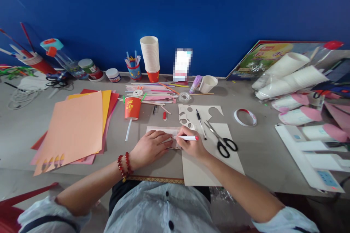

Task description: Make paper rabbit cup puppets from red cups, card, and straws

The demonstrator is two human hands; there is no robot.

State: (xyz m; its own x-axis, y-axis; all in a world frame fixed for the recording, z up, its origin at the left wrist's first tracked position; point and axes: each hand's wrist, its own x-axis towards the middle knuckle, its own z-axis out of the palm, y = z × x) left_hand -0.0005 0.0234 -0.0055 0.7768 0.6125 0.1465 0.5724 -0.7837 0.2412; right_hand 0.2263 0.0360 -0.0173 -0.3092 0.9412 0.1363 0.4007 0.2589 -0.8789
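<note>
My left hand (150, 147) lies flat, fingers spread, pressing down a small pale pink paper piece (161, 130) on the grey table (259, 145). My right hand (193, 145) grips a white pen with a red cap (187, 138), its tip pointing left onto the paper near my left fingertips. A red bead bracelet is on my left wrist. Black-handled scissors (222, 142) and a black pen (201, 123) rest on a cream sheet (202, 167) just right of my right hand.
A stack of orange, yellow and red paper (79, 123) lies at left. A red paper cup (132, 107), coloured straws (153, 89), tape rolls (245, 117), a stack of white cups (150, 54) and cups lying at right (290, 76) surround the work spot.
</note>
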